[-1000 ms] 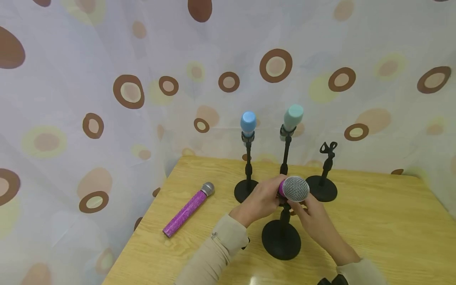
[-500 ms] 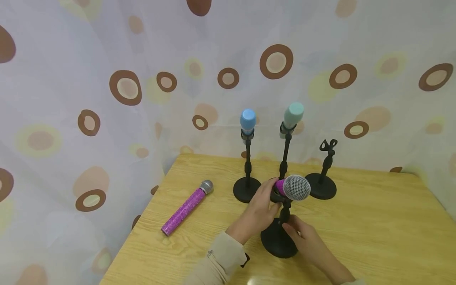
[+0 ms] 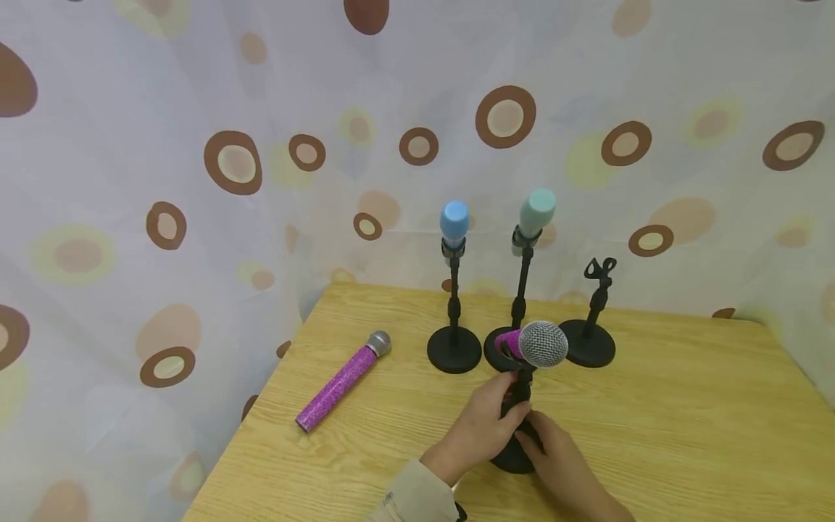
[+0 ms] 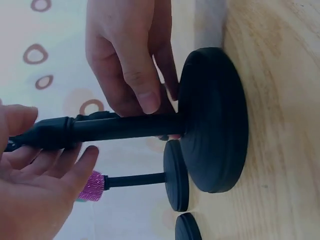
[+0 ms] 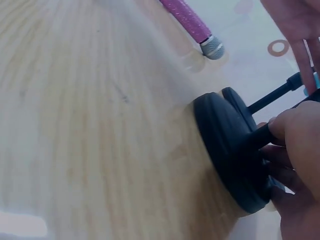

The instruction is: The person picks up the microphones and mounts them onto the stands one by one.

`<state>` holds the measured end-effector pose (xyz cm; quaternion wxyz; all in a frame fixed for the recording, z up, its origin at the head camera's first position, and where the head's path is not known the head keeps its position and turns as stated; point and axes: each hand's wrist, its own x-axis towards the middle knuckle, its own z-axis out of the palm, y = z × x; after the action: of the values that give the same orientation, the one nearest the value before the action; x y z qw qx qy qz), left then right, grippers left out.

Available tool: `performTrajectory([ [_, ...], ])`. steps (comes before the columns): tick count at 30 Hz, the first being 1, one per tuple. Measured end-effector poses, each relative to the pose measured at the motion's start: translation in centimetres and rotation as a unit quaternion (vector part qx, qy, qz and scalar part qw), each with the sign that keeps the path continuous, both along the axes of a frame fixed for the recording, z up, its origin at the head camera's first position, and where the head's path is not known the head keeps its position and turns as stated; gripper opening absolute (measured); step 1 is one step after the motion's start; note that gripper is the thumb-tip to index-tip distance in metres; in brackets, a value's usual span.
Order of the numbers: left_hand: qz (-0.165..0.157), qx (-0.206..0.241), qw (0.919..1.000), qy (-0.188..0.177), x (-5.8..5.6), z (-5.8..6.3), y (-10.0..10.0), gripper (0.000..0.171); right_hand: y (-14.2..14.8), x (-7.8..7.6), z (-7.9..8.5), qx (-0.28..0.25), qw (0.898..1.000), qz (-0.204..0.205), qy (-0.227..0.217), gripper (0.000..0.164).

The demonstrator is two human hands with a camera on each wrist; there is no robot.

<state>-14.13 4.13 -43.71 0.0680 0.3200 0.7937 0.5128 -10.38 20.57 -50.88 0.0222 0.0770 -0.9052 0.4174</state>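
A black microphone stand (image 3: 520, 391) with a round base (image 4: 215, 120) is between my two hands. In its clip sits a purple glitter microphone (image 3: 543, 344), the silver mesh head turned toward me. My left hand (image 3: 479, 428) grips the upper pole, fingers curled behind it and thumb in front. Lower down, my right hand (image 3: 561, 464) holds the pole just above the base, its thumb (image 4: 147, 102) lying along the pole in the left wrist view. Part of the base is hidden by the hands in the head view.
Behind stand two microphone stands with a blue-ended (image 3: 454, 225) and a mint-ended microphone (image 3: 538, 210). A third stand (image 3: 590, 333) at the back right has a bare clip. Another purple glitter microphone (image 3: 339, 384) lies on the wooden table (image 3: 685, 420) to the left.
My left hand has slid down from beside the microphone to the pole. The right hand has moved from the clip down to just above the base.
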Motion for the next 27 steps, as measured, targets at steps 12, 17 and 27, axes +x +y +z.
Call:
performTrajectory([
  [12, -0.007, 0.015, 0.9977, 0.065, -1.1, -1.3, 1.3, 0.028, -0.4, 0.7, -0.3, 0.088, 0.996, 0.008, 0.0, 0.075],
  [17, 0.006, 0.006, 0.9935, 0.113, -1.3, -1.0, 1.3, 0.022, -0.5, 0.8, 0.1, 0.106, 0.994, 0.014, -0.001, 0.077],
  [27, 0.053, -0.016, 0.9902, 0.128, -0.8, -1.0, 1.3, 0.022, -0.7, 1.1, 0.0, 0.114, 0.993, 0.008, -0.002, 0.076],
])
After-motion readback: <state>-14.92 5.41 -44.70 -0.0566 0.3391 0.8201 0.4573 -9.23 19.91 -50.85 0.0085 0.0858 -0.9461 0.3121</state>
